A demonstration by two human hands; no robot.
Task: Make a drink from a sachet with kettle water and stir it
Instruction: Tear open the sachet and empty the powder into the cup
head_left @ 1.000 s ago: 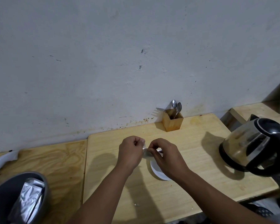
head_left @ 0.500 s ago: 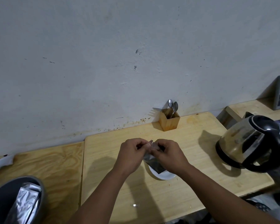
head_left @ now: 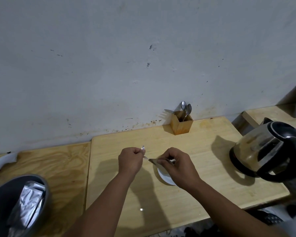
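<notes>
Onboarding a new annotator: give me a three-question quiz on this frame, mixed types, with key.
1. True or false: the steel electric kettle stands by the person's right hand.
2. Multiple choice: the silver foil sachet is held above A) the grey bin, B) the white cup, C) the wooden cutlery box.
3. What does the left hand pinch?

Key: 1 true. 2 B. 3 a small strip of foil, apparently torn from the sachet.
</notes>
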